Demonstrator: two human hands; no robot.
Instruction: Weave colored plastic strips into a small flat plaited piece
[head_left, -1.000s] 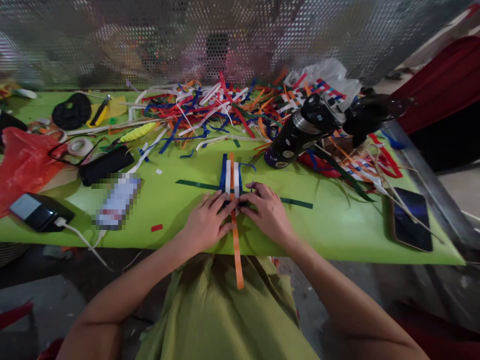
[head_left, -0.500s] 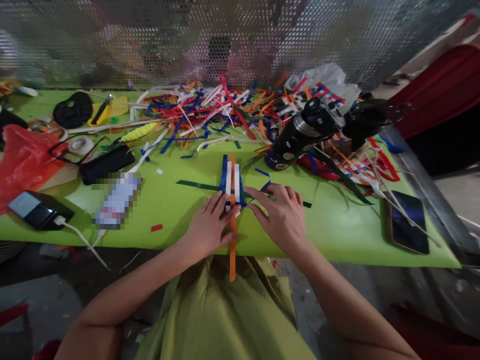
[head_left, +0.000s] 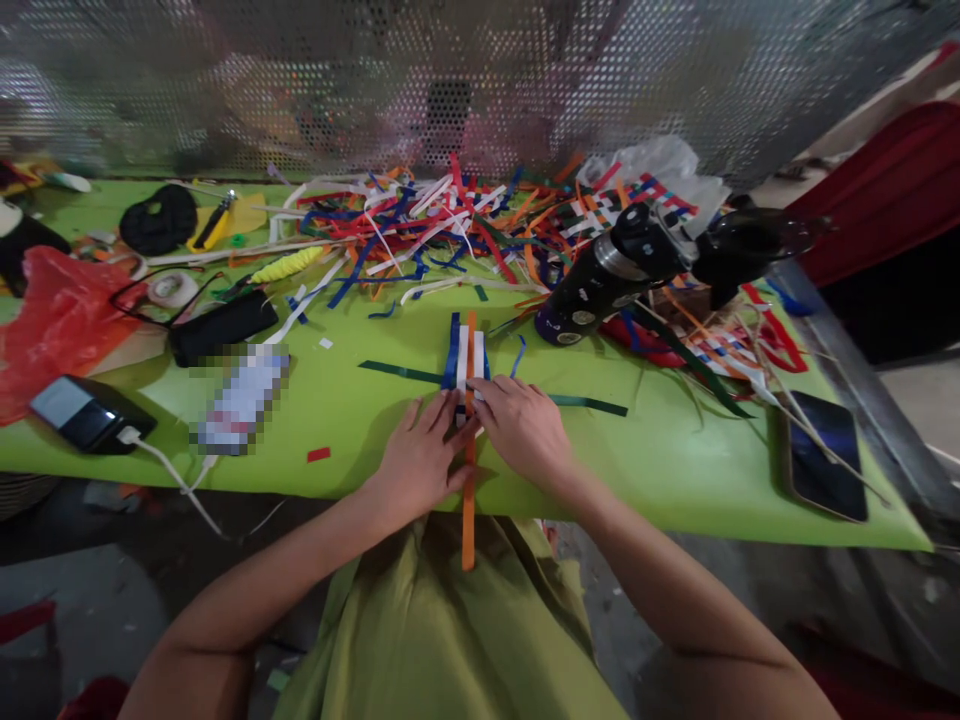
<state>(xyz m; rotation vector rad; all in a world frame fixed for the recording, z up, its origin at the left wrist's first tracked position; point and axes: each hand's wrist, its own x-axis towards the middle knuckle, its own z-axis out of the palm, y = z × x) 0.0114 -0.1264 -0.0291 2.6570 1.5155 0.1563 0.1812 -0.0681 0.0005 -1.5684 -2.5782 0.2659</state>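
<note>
A small weave of flat strips lies on the green tabletop in front of me. Its upright strips are blue (head_left: 453, 350), white (head_left: 479, 350) and orange (head_left: 470, 510), the orange one hanging past the table edge. Crossing them sideways is a dark green strip (head_left: 592, 403), its middle covered by my fingers. My left hand (head_left: 420, 455) lies with spread fingers on the weave's lower left. My right hand (head_left: 525, 425) has its fingers together, thumb and index tips on the middle of the weave; what lies between them is hidden. A loose blue end (head_left: 519, 355) sticks up behind the right hand.
Behind the weave is a heap of coloured strips (head_left: 420, 225). A black bottle (head_left: 592, 280) stands at right, with a phone (head_left: 823, 455) nearer the edge. To the left are a power bank (head_left: 90, 415), a lit phone (head_left: 244, 405) and a red plastic bag (head_left: 64, 320).
My right hand has moved left onto the weave, from the green strip's right side, its fingers drawing together. The left hand stays in place. The view has shifted slightly.
</note>
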